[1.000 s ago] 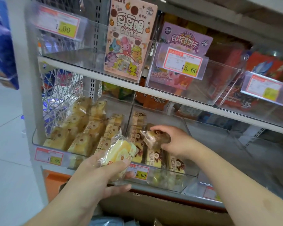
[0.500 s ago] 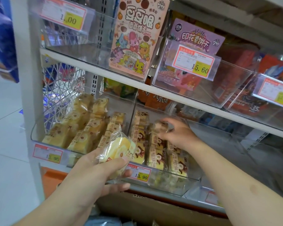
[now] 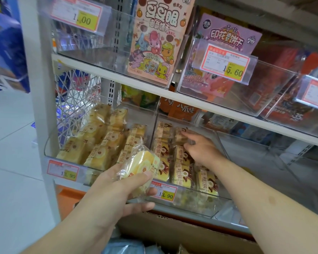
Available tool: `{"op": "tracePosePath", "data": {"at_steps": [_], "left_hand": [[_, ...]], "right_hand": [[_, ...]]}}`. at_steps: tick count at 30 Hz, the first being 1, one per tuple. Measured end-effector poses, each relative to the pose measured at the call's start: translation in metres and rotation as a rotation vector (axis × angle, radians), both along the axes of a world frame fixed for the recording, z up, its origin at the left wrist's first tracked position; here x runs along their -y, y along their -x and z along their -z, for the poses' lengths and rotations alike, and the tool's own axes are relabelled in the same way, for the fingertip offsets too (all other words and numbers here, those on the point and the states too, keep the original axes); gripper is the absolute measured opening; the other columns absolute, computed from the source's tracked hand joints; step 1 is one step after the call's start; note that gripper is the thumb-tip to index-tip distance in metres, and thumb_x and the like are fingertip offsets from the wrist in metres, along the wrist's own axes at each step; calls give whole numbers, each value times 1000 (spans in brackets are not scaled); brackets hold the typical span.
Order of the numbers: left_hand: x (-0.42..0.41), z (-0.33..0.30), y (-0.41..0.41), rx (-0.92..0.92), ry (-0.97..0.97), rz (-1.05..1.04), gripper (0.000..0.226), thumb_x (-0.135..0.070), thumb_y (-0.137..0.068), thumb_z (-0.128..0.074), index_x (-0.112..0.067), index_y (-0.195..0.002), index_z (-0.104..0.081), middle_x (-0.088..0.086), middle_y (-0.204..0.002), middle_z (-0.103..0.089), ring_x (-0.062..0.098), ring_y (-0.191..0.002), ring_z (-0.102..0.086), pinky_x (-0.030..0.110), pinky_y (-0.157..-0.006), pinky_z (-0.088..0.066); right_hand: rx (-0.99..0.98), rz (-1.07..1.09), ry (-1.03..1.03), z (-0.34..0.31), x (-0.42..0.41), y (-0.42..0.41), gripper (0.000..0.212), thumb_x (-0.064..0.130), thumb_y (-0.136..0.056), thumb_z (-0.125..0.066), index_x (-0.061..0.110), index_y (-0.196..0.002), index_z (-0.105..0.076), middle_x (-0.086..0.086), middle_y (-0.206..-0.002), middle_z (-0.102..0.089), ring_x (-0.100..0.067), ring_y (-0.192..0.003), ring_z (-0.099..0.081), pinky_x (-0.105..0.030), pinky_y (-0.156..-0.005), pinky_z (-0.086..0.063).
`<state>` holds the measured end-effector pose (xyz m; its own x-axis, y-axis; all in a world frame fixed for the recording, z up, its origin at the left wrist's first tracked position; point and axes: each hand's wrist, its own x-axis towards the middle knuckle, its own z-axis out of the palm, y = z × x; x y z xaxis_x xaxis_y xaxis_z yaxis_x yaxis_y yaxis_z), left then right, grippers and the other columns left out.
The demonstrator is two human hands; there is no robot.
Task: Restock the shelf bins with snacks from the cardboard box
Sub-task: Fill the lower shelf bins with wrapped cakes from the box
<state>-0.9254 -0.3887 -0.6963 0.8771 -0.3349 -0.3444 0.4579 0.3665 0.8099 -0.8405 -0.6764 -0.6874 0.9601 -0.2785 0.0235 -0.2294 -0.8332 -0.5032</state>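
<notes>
Restocking, mid-task. The left hand (image 3: 116,187) grips a yellow cake (image 3: 142,166) in clear wrap, thumb on top and fingers curled beneath, held just in front of the lower bins. The right hand (image 3: 200,150) reaches into the right bin (image 3: 222,204), its fingertips (image 3: 186,133) on a brown-marked cake (image 3: 179,138) at the far end of a row; whether they pinch it or only press it into place cannot be told. The left bin (image 3: 51,153) holds matching yellow cakes. The box (image 3: 173,230) sits below the shelf, nearest the viewer. The cakes look light, soft and easily crushed, and the film looks slippery; judged best held lightly across the broad faces, not by the crimped wrapper ends.
</notes>
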Motion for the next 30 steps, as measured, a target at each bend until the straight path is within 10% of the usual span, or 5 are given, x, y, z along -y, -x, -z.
{"op": "tracePosePath", "data": {"at_steps": [3,8,15,21,30], "left_hand": [[1,-4,0,-8,41,-1,71,-9,-79,-84,-10,-143,-54,23,-109,-77,40,-91,-79,58,-72,-65],[1,-11,1,-14,38,10,65,-14,-70,-86,-8,-131,-63,22,-105,-78,40,-95,-78,54,-72,-65],[-14,-21,13,107,-52,57,37,-29,-86,-81,-10,-118,-75,13,-108,-80,29,-102,-78,53,-98,-59],[-43,-25,1,209,-214,-58,67,-49,-61,-99,-17,-114,-74,0,-99,-80,3,-71,-70,27,-66,-53],[-62,-25,-13,134,-28,-50,44,-13,-80,-85,-12,-122,-71,8,-110,-80,28,-102,-78,40,-88,-61]], "right_hand": [[62,-10,-82,-18,-13,22,58,15,-102,-58,54,-144,-52,13,-154,-50,1,-72,-52,-20,-61,-42],[150,-291,-446,-50,-67,89,48,0,-96,-63,36,-127,-68,14,-129,-68,-4,-118,-66,-38,-104,-55],[199,-460,-122,-53,-111,134,70,20,-88,-83,37,-146,-49,23,-136,-51,3,-127,-52,-7,-98,-43],[175,-475,-211,-62,-126,127,80,28,-93,-74,55,-156,-32,31,-152,-29,-3,-131,-49,-23,-102,-48],[234,-279,-150,-50,-171,104,47,45,-81,-89,50,-116,-58,31,-104,-67,6,-94,-65,-16,-76,-55]]}}
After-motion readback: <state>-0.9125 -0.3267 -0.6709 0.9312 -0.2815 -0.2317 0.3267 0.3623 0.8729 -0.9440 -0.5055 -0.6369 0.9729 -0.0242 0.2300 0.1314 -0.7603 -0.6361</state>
